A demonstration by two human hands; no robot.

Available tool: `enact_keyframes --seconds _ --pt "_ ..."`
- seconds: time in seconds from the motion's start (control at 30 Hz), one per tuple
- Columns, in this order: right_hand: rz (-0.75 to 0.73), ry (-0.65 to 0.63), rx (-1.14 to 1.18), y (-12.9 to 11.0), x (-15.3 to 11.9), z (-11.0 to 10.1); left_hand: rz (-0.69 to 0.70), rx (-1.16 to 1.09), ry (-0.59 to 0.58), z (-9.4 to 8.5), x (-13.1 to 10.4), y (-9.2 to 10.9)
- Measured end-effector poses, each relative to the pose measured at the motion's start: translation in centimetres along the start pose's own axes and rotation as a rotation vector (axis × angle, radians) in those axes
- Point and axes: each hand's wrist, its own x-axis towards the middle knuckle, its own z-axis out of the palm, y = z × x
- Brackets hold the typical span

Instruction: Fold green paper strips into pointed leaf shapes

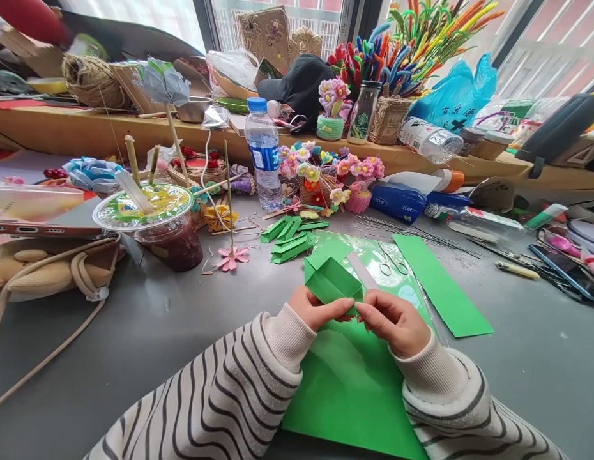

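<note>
A piece of folded green paper (333, 280), creased into a shallow box-like shape, is held up between both hands. My left hand (320, 308) grips its lower left side, thumb on top and fingers underneath. My right hand (395, 319) pinches its lower right corner between thumb and forefinger. Below them lies a large green sheet (354, 390) on the grey table. Just beyond the hands are a clear plastic packet (406, 295), scissors (391, 259) and a pale ruler-like strip (361, 271). Several folded green paper pieces (292, 239) lie farther back.
A long green paper strip (443, 287) lies at the right. A lidded drink cup (170, 239) stands left, near a pink paper flower (232, 257). A water bottle (264, 156) and crocheted flowers (320, 167) line the back. At far right lie a utility knife (517, 270) and phone (568, 271).
</note>
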Motion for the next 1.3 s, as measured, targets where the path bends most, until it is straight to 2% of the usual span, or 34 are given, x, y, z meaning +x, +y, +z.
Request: enact_keyframes --seconds 0.17,0.43,0.63,0.83,0.97,1.1,1.2,1.3 --pt "0.012 0.037 -0.026 -0.1 -0.2 0.0 -0.085 0.142 0.030 -0.1 0.1 0.1" --pt "-0.020 0.058 -0.107 0.2 -0.1 0.4 -0.140 0.124 0.060 -0.1 0.2 0.0" --pt "-0.035 0.083 -0.165 0.3 -0.2 0.6 -0.098 0.101 0.052 -0.2 0.2 0.0" --pt "0.023 0.003 -0.164 0.0 -0.1 0.0 -0.086 0.168 0.060 -0.2 0.1 0.0" --pt "-0.044 0.049 -0.175 0.0 -0.1 -0.2 -0.076 0.229 0.004 -0.3 0.3 -0.5" --pt "-0.144 0.093 -0.333 0.0 -0.2 -0.1 -0.083 0.205 -0.048 -0.4 0.6 -1.1" --pt "-0.203 0.134 -0.402 0.0 -0.3 0.0 -0.071 0.190 -0.071 -0.3 0.5 -1.0" --pt "-0.190 0.140 -0.359 0.1 -0.2 0.2 -0.062 0.211 -0.057 -0.2 0.2 -0.5"
